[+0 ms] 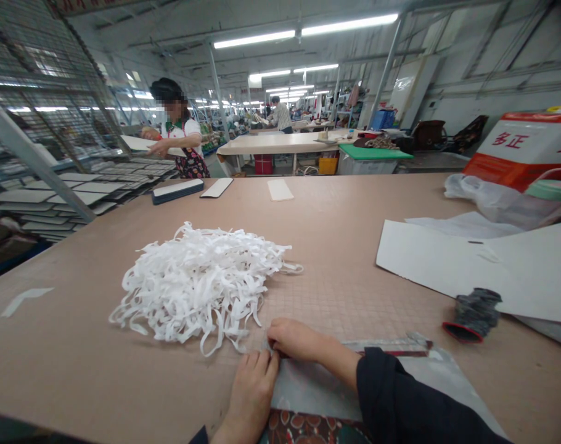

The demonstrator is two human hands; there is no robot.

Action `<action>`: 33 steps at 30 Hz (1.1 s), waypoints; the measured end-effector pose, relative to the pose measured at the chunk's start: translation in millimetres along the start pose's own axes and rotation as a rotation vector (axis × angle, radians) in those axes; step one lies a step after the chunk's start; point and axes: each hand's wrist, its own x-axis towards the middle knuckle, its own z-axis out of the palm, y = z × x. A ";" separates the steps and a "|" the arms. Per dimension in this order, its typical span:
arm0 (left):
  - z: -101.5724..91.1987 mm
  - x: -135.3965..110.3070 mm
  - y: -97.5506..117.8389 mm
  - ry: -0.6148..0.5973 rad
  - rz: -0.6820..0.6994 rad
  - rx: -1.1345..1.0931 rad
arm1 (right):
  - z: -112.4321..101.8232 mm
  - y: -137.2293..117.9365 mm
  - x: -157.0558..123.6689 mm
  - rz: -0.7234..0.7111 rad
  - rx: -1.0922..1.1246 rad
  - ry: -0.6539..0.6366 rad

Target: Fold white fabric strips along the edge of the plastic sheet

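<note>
A translucent plastic sheet (312, 391) lies at the near edge of the table, with a dark red strip (410, 353) along its far side. My right hand (294, 339) reaches across it, fingers curled and pinching at its far left corner. Close beside, my left hand (255, 385) has its fingers bent and pressed together at the sheet's left edge. The two hands nearly touch, and both sets of fingertips are partly hidden. Just beyond them sits a tangled heap of white fabric straps (201, 283).
A grey knitted cuff (477, 311) with a red rim and a large white board (447, 259) lie on the right. Behind stands a red-and-white container (521, 148). White panels (280, 190) lie along the table's far edge. A co-worker (179, 135) handles panels at far left.
</note>
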 end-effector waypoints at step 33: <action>20.5 16.2 -35.7 0.150 0.318 -0.028 | -7.1 -8.5 -117.1 0.057 -0.447 0.170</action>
